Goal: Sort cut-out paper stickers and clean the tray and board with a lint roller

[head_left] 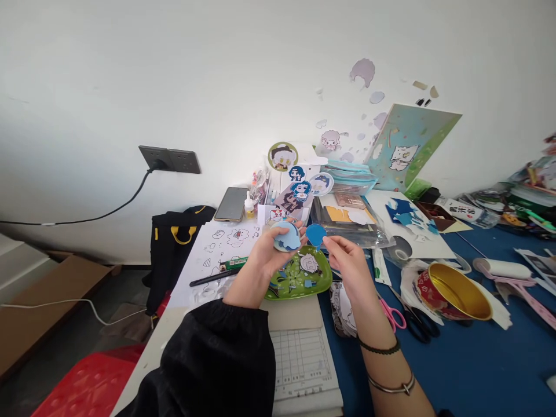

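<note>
Left hand: Turned palm up, the person's left hand cradles a pale blue disc, thumb pressed on its face, fingers behind.
Right hand: The right hand pinches a deeper blue cut-out by its lower right edge, between thumb and forefinger.
Blue cut-out: Held up just beside the disc, above a green tray; apparently thin paper or card, very light, apt to crease. Its broad edge offers the safest pinch; the narrow lower tip looks fragile.
Pale blue disc: Seemingly light but stiffer, perhaps slick; best supported from beneath, thumb near the rim.
Green tray: Small loose cut-outs lie inside.
Blue table: Pink-handled scissors and a red-and-gold bowl sit to the right.
</note>
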